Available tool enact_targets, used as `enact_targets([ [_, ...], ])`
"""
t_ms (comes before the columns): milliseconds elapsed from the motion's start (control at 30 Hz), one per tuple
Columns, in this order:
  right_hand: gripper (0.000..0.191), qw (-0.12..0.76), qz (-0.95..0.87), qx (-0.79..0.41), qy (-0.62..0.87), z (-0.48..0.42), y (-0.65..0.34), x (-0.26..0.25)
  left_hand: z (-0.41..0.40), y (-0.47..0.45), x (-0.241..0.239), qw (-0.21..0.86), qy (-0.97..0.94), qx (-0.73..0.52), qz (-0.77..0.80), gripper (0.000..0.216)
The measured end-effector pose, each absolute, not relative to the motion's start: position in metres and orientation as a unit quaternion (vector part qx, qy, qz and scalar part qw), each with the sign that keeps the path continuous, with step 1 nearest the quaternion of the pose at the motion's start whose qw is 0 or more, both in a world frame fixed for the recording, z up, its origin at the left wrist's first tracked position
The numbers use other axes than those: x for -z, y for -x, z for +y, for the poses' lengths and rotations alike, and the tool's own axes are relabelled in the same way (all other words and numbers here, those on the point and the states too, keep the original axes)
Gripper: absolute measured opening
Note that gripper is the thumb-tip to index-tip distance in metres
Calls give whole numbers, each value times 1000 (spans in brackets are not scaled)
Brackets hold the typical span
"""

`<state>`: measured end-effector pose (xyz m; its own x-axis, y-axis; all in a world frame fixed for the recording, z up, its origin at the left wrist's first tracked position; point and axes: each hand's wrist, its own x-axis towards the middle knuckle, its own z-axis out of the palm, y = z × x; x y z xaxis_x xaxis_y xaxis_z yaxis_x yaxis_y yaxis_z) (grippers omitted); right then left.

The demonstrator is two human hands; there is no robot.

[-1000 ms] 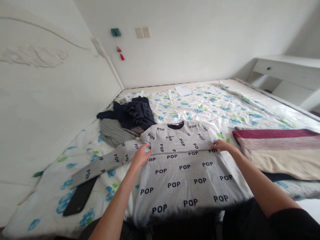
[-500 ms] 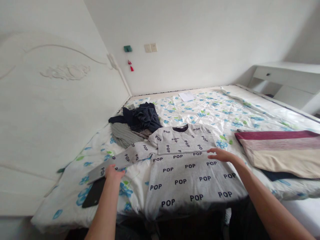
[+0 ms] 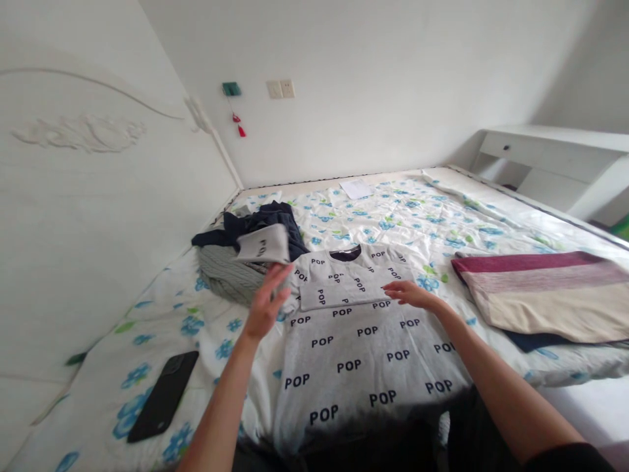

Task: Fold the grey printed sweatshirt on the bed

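A grey sweatshirt (image 3: 358,354) printed with "POP" lies flat on the floral bed sheet (image 3: 407,216), its right sleeve folded across the chest. My left hand (image 3: 265,305) holds the left sleeve (image 3: 263,246) lifted in the air, the cuff end standing above the sheet by the sweatshirt's left shoulder. My right hand (image 3: 410,295) rests flat on the folded right sleeve near the middle of the chest, fingers spread.
A dark phone (image 3: 164,393) lies on the sheet at the near left. A pile of dark and grey clothes (image 3: 246,252) sits behind the lifted sleeve. A folded maroon-and-cream garment (image 3: 540,295) lies at the right. A white headboard (image 3: 88,216) runs along the left; a white desk (image 3: 550,157) stands at the far right.
My left hand went out to the left sleeve's end, took it and lifted it up toward the sweatshirt's shoulder. My right hand slid a little left across the chest.
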<state>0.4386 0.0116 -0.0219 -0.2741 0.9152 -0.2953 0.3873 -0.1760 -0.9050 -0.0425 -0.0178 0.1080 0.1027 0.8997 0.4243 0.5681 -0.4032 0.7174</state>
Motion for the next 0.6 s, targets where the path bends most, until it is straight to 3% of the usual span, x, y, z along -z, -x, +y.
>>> enact_targets([
  [100, 40, 302, -486, -592, 568, 14, -445, 24, -19, 7, -94, 213, -821, -264, 460, 44],
  [267, 45, 361, -324, -605, 631, 22, -463, 35, -2, 17, -54, 172, -811, -53, 557, 37],
  [500, 62, 420, -250, -596, 637, 34, -480, 52, 5, 36, -33, 191, -792, 63, 577, 36],
  [600, 56, 422, -290, -600, 614, 34, -476, 59, 7, 31, -31, 196, -786, 77, 582, 38],
])
